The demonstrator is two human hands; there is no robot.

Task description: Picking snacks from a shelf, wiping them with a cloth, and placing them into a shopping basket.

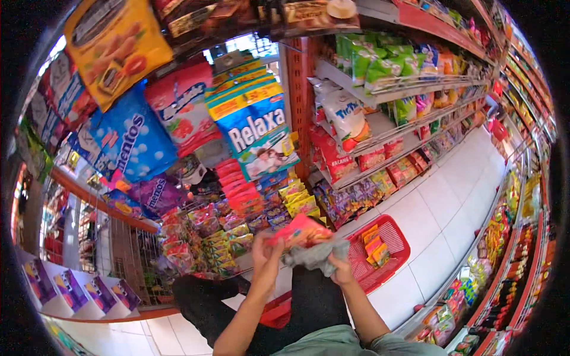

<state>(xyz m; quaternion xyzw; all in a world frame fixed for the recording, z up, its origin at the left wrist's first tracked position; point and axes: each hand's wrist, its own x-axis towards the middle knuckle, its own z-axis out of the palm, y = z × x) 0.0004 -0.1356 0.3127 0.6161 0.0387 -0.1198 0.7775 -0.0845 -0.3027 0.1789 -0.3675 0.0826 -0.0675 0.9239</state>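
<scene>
Between my hands is a red snack packet (300, 231), slightly blurred. My left hand (267, 256) grips its left end. A crumpled grey cloth (314, 258) is held in my right hand (342, 269), just below the packet, and appears to touch its underside. To the right of my right hand, a red plastic shopping basket (398, 231) rests on the tiled floor. Several orange packets (375, 247) lie inside it.
Ahead, a rack holds hanging candy bags, including a Relaxa bag (258, 129) and a blue Mentos bag (129, 138). Low rows of small packets (227, 244) stand before my knees. Snack shelves (383, 120) line the aisle's left side, with more shelving (503, 267) at right.
</scene>
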